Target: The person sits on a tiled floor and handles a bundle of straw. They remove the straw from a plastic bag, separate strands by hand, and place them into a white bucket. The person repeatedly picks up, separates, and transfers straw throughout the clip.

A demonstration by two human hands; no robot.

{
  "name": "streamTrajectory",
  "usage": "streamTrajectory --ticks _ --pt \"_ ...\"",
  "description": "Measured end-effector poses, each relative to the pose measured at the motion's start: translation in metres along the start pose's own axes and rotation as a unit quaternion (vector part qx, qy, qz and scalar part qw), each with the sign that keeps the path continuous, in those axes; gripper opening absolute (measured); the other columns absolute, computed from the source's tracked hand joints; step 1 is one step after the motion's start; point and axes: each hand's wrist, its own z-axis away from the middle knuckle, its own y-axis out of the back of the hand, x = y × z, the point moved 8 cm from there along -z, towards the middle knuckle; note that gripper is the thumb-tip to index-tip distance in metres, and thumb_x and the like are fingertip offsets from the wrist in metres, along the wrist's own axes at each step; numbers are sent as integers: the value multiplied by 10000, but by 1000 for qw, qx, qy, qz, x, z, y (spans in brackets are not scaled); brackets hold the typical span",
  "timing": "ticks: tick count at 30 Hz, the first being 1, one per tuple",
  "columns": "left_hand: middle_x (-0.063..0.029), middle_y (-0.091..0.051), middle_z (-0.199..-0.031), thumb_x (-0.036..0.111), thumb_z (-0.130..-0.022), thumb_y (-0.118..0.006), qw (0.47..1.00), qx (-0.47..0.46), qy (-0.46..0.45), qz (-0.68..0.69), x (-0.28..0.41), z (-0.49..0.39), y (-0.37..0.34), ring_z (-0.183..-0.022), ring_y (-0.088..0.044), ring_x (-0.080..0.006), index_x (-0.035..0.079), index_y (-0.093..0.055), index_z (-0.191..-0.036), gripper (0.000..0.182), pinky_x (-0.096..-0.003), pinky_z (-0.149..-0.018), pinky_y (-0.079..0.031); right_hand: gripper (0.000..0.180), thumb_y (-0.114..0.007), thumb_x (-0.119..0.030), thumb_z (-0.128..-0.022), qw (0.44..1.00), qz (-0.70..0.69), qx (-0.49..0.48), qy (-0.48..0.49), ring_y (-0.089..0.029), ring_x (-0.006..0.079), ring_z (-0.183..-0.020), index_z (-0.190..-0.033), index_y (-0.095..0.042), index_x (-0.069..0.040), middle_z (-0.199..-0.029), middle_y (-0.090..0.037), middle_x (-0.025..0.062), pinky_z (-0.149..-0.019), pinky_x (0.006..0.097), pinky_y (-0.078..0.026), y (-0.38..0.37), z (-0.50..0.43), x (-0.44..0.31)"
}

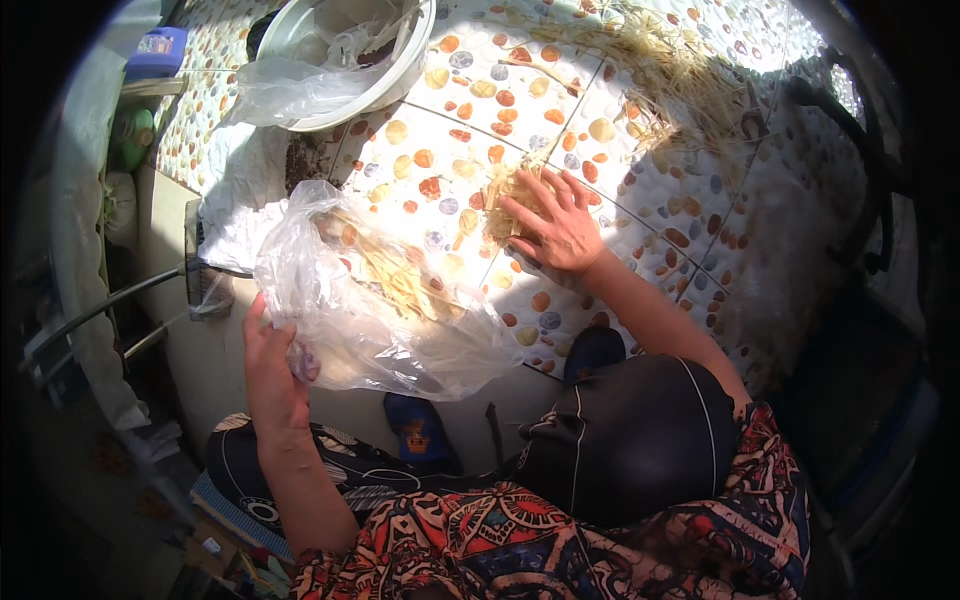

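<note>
My left hand [274,360] grips the gathered edge of a clear plastic bag [315,274], which spreads over the floor in front of me. Pale yellow, straw-like strips [397,274] show through or inside the bag; the film's glare hides which. To the right, my right hand [555,221] rests with spread fingers on a small heap of similar dry strips [502,199] on the pebble-patterned floor. Its fingertips press into the heap, and I cannot tell whether any strips are caught under the palm.
A white plastic tub [412,79] with clear film over its rim stands at the upper left. Beside it lies white cloth [244,202]. A larger pile of dry strips [682,82] covers the floor at the upper right. A purple container [157,52] sits far left.
</note>
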Motion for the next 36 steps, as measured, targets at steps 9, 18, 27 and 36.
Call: streamTrajectory --ticks 9,18,27,36 --pt "-68 -612 -1010 106 -953 -519 999 -1 -23 -33 10 9 -9 -654 -548 -91 49 -331 -1481 564 -236 -477 -397 530 -667 -84 -757 997 22 46 61 -577 252 -1035 -1275 -564 -124 -1201 -552 68 -802 359 -521 23 -12 12" --pt "-47 -582 -1079 99 -956 -525 997 -7 1 -78 10 14 -12 -680 -538 -72 40 -356 -1467 542 -211 -467 -390 293 -685 -39 -866 926 -365 93 18 -623 330 -873 -1145 -598 -27 -1036 -583 144 -699 374 -523 77 -44 -72" --pt "-40 -561 -1205 85 -959 -525 990 17 2 -140 7 17 -9 -747 -525 -55 89 -370 -1462 526 -209 -480 -349 427 -571 -194 -939 933 -323 -127 93 -543 356 -1105 -1311 -505 6 -1136 -557 185 -954 416 -461 -9 -42 -179" --pt "-37 -558 -1091 77 -966 -538 993 4 -38 -109 12 21 -13 -625 -492 -55 54 -354 -1469 536 -209 -440 -363 277 -697 -200 -808 979 -105 5 176 -442 302 -1310 -1043 -587 -101 -1316 -525 104 -1103 452 -344 12 -43 -73"
